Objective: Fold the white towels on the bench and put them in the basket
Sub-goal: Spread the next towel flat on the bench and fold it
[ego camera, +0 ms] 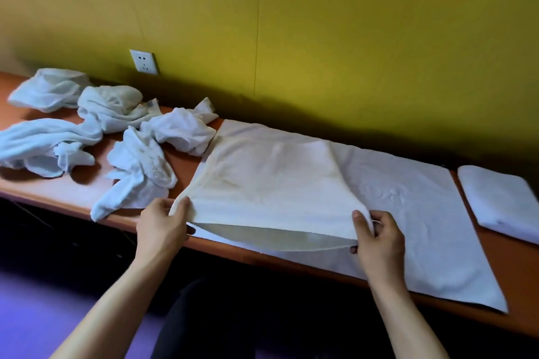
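Mustard-yellow wall (350, 38) behind a long orange worktop (180, 160); the left hand (162, 227) and right hand (379, 239) each pinch a corner of the half-folded white towel (277, 183) spread mid-worktop, crumpled towels (116, 125) piled left.

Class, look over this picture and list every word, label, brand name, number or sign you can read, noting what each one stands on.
None can be read.
The white wall socket on the yellow wall shows only plug holes.
A small tag on one crumpled white towel is too blurred to read.
The flat white towel held by the left hand and right hand, and the orange bench, bear no text.
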The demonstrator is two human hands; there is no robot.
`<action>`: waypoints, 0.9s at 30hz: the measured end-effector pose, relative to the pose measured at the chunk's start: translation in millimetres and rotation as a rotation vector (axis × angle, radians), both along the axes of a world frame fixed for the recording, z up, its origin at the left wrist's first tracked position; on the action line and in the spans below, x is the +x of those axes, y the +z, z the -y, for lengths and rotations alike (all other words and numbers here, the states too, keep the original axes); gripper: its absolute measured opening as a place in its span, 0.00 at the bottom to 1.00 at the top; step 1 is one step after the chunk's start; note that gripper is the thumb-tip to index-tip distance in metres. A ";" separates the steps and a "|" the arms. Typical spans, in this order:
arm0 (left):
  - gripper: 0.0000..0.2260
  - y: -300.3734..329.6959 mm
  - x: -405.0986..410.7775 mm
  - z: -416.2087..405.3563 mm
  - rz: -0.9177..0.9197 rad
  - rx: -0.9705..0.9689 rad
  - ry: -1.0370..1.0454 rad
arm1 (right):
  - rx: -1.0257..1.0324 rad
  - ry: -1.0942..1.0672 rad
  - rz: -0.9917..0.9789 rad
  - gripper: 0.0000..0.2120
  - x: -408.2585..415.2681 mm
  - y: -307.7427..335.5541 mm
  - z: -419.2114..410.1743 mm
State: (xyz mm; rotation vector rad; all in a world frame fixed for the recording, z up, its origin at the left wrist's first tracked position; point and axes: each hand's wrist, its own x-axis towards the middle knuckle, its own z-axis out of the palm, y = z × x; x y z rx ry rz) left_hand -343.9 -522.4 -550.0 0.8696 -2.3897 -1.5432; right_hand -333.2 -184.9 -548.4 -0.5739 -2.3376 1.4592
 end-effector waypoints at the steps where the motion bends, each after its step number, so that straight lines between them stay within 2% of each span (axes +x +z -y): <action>1: 0.11 1.3 12.8 -1.0 0.011 0.031 0.010 | -0.023 -0.015 -0.012 0.07 9.0 1.0 -4.2; 4: 0.11 -4.8 50.6 -5.0 0.036 0.168 0.046 | -0.066 -0.029 0.020 0.09 39.2 -9.0 -13.4; 8: 0.05 -7.8 86.9 -17.9 0.017 0.372 0.085 | -0.135 -0.055 0.077 0.11 73.7 -32.4 -22.1; 10: 0.12 -4.7 98.1 -22.1 -0.023 0.441 0.071 | -0.195 -0.042 0.098 0.09 84.7 -38.3 -28.0; 12: 0.15 -3.1 104.7 -22.8 -0.055 0.511 0.036 | -0.331 -0.022 0.104 0.05 90.2 -38.4 -31.4; 14: 0.12 -3.4 105.1 -20.4 -0.075 0.592 0.017 | -0.571 -0.031 0.103 0.03 88.1 -33.8 -32.1; 17: 0.14 -3.3 99.2 -16.4 -0.120 0.706 -0.023 | -0.892 -0.019 0.070 0.07 75.9 -23.4 -34.6; 19: 0.21 -1.2 93.3 -13.2 -0.141 0.712 -0.135 | -0.986 0.095 0.026 0.10 66.7 -15.9 -38.5; 21: 0.24 -3.1 84.0 -10.6 -0.141 0.593 -0.229 | -0.917 0.195 0.038 0.20 54.5 -14.2 -41.3; 22: 0.21 -5.0 77.0 -8.4 -0.147 0.510 -0.225 | -0.799 0.198 0.066 0.23 47.0 -14.2 -41.4; 23: 0.16 -6.8 68.9 -7.0 -0.158 0.430 -0.204 | -0.646 0.168 0.089 0.21 38.3 -16.0 -42.0; 25: 0.06 -10.9 52.0 -3.4 -0.174 0.239 -0.175 | -0.380 0.074 0.074 0.08 17.3 -19.5 -42.6; 26: 0.04 -12.0 43.4 -2.4 -0.175 0.128 -0.179 | -0.298 0.055 0.040 0.03 6.0 -21.6 -43.3; 27: 0.06 -14.1 34.1 -0.8 -0.177 0.029 -0.180 | -0.230 0.045 0.001 0.02 -5.9 -24.2 -44.9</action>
